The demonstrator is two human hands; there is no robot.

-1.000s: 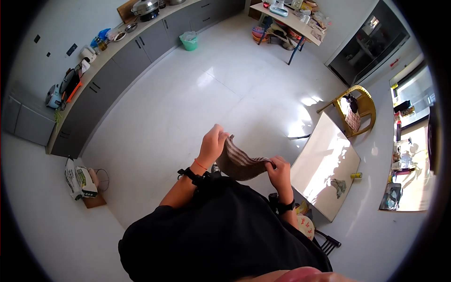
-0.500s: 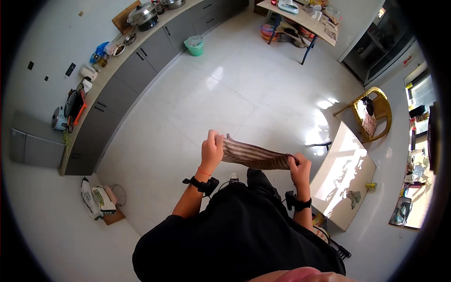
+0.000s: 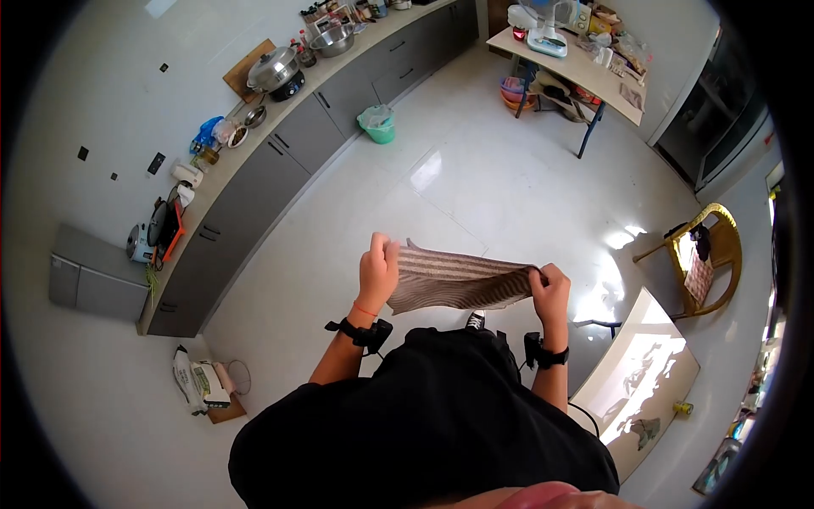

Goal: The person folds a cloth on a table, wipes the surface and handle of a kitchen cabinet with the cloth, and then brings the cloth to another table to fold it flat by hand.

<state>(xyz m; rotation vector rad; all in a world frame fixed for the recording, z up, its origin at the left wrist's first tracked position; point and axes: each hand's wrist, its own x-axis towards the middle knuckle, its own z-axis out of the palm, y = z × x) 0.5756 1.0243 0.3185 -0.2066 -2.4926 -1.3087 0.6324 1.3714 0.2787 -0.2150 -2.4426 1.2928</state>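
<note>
A brown striped cloth (image 3: pixel 462 278) stretches between my two hands, in front of my body and above the floor. My left hand (image 3: pixel 379 271) is closed on one end of it, with the fingers wrapped over the edge. At the opposite end my right hand (image 3: pixel 549 290) pinches an upper corner. Between the hands the cloth sags a little, and its lower part hangs in folds. Both wrists carry black straps with small devices.
Grey cabinets with a counter (image 3: pixel 254 127) curve along the left wall. A green bin (image 3: pixel 377 124) stands before them. At the back right is a table (image 3: pixel 585 76). A wicker chair (image 3: pixel 721 263) and a low white table (image 3: pixel 636 390) are on my right.
The room has shifted right and down in view as my head or body turned. The cloth hangs more spread out, showing more of its lower part. Both hands keep their hold.
</note>
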